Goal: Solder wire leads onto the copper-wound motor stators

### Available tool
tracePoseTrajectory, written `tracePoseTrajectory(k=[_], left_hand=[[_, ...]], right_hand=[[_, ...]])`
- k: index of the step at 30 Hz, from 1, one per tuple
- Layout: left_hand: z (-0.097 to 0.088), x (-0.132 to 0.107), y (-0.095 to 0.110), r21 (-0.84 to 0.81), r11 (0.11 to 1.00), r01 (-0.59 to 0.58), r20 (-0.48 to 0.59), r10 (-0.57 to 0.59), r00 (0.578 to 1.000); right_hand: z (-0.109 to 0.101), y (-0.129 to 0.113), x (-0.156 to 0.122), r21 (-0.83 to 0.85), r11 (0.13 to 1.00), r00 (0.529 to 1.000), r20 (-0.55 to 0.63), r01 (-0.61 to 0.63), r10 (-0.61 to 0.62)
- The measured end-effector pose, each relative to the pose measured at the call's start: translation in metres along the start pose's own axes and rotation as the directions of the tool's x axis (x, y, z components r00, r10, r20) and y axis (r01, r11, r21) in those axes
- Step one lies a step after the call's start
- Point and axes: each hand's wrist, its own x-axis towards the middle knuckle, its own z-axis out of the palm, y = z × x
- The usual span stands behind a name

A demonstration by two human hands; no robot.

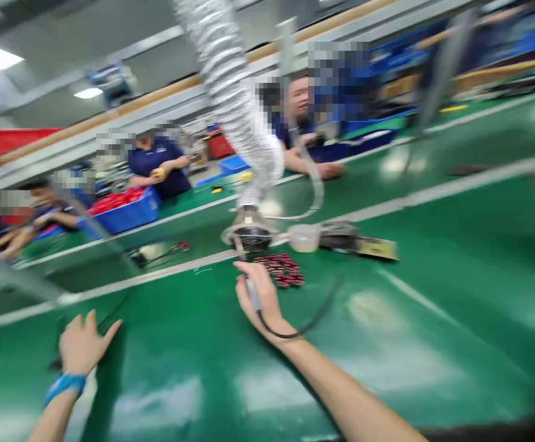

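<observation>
My right hand [262, 298] is closed around the grey handle of a soldering iron [253, 293], and its black cable loops beside my wrist. The iron points away from me, toward the fume hood mouth [251, 236]. Just right of my fingers lies a cluster of small red and black round parts [286, 269]. My left hand [83, 345], with a blue wristband, is over the green bench at the left, its fingers spread. A dark object partly shows behind it, too blurred to name. The picture is smeared by motion.
A silver flexible duct [230, 92] hangs over the bench. Near the hood stand a translucent cup [304, 237] and a dark stand with a yellowish plate [378, 248]. Across the green conveyor [354, 196], several people work beside a blue bin [132, 215] of red parts.
</observation>
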Motion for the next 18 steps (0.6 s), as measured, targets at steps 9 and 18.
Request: tracePoseTrajectory(k=[9,18], left_hand=[[0.102,0.014,-0.057,-0.029,0.964,0.263,0.106,-0.258,0.960],[0.077,0.012,-0.064,-0.063,0.979,0.193,0.168,-0.180,0.969]], right_hand=[[0.000,0.012,-0.020,-0.014,0.995,0.995,0.033,0.096,-0.096],[0.007,0.017,-0.022,-0.030,0.998,0.996,0.060,0.063,-0.062]])
